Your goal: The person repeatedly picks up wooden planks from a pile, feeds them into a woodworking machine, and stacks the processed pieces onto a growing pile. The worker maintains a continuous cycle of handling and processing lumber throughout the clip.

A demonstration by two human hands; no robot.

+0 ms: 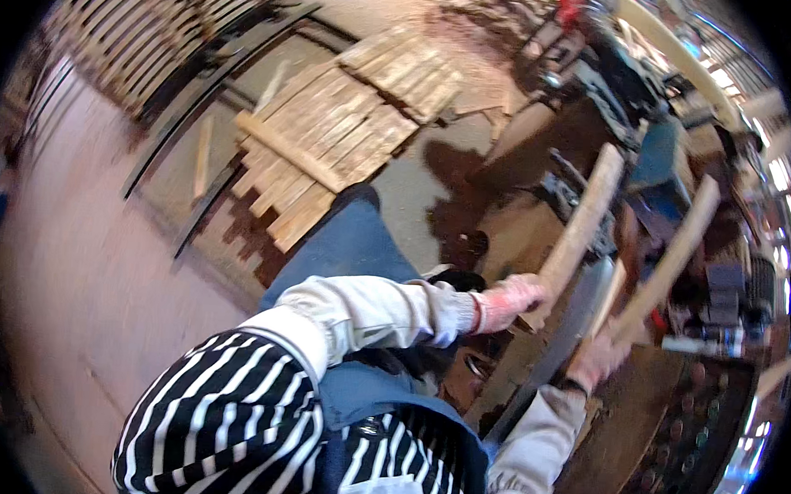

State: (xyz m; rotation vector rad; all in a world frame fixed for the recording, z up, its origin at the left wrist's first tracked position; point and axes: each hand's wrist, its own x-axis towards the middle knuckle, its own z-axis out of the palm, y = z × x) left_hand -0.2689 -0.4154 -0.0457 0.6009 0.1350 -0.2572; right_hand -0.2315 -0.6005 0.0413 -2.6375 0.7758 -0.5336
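My left hand (pixel 508 304), in a pale reddish glove, is closed round the near end of a long wooden board (pixel 585 227) that slants away to the upper right. To its right, my right hand (pixel 599 359) grips the near end of a second wooden board (pixel 671 264), roughly parallel to the first. Between the two boards runs a grey metal rail (pixel 548 347) of a machine. A narrow strip of pale wood (pixel 608 296) shows beside my right hand. Both boards reach over the machine, and the fingers' undersides are hidden.
A layered stack of planks (pixel 330 134) lies ahead on the left, with one loose plank (pixel 291 152) across it. Dark metal bars (pixel 215 87) stand beside it. On the right is a control panel (pixel 674 436) with several coloured buttons. A blue machine part (pixel 662 159) sits beyond the boards.
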